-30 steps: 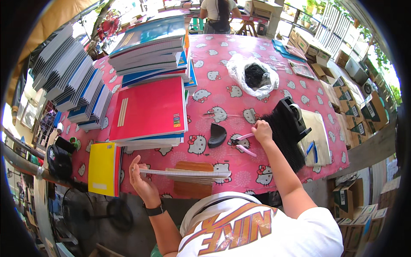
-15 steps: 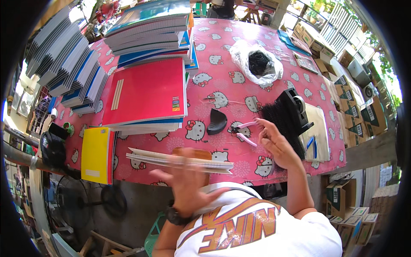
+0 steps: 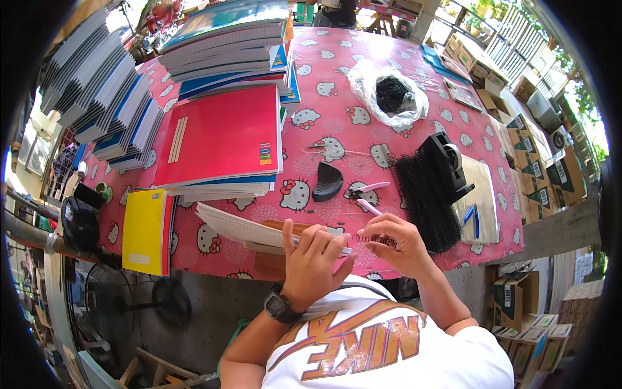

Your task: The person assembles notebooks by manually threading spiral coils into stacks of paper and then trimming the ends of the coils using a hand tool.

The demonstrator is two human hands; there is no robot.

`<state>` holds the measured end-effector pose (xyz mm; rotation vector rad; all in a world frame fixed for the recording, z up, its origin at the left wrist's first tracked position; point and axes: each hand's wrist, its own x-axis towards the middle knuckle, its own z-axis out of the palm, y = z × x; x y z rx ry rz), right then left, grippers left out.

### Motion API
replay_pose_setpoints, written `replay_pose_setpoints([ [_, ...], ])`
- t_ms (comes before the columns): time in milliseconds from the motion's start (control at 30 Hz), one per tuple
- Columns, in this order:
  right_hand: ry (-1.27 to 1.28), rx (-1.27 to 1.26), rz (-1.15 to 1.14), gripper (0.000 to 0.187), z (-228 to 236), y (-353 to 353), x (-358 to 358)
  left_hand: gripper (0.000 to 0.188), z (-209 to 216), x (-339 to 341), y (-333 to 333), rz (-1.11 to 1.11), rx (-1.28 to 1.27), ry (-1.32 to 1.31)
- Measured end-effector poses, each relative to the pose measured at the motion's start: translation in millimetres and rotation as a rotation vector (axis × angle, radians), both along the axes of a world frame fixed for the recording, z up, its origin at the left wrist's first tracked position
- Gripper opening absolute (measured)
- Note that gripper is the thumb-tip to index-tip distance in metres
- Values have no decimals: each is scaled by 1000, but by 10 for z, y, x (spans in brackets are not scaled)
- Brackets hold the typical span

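Observation:
A white-paged, unbound notebook [image 3: 241, 228] stands slanted on its edge near the front of the table, by a brown wooden block [image 3: 269, 264]. My left hand [image 3: 310, 258] grips its right end, fingers over the pages and thumb on the near side. Close to that end, my right hand [image 3: 395, 243] pinches a dark spiral binding coil [image 3: 376, 240], whose tip points toward the notebook's corner. Just beyond my right hand lie pink-handled pliers [image 3: 368, 196], with a black curved piece [image 3: 328, 182] left of them.
A red notebook [image 3: 223, 136] tops a stack at left; taller notebook stacks [image 3: 227, 55] rise behind. A yellow notebook [image 3: 144, 232] sits at the front left edge. Black coils [image 3: 424, 201] lie under a tape dispenser [image 3: 447, 168] at right, beside blue-handled cutters [image 3: 474, 222]. A plastic bag [image 3: 389, 94] stands farther back.
My left hand has come down onto the notebook's right end, and the notebook has tilted. My right hand has left the pliers, moved nearer, and now holds a coil.

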<state>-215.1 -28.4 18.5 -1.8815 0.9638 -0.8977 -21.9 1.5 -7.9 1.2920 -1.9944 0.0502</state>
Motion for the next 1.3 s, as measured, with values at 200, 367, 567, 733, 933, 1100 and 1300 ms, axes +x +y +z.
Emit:
replay_pose_setpoints([
  [200,2,-23,104,25,73,-32,34,21,26,213,-3,-221,5,247],
  [367,44,-42,112,25,79,-54,49,19,-78,191,70,-161,-79,228],
  [567,55,-42,182,26,83,-90,32,19,-135,142,72,-80,-173,177],
  [733,99,-279,239,31,67,-99,45,18,-92,132,61,-92,-99,236],
  [933,165,-60,281,39,11,-50,-5,18,-38,114,60,-72,-56,247],
  [1100,185,-194,148,42,100,9,62,23,101,134,125,-87,131,277],
  [1300,185,365,306,40,225,-57,3,23,98,144,122,-143,180,48],
])
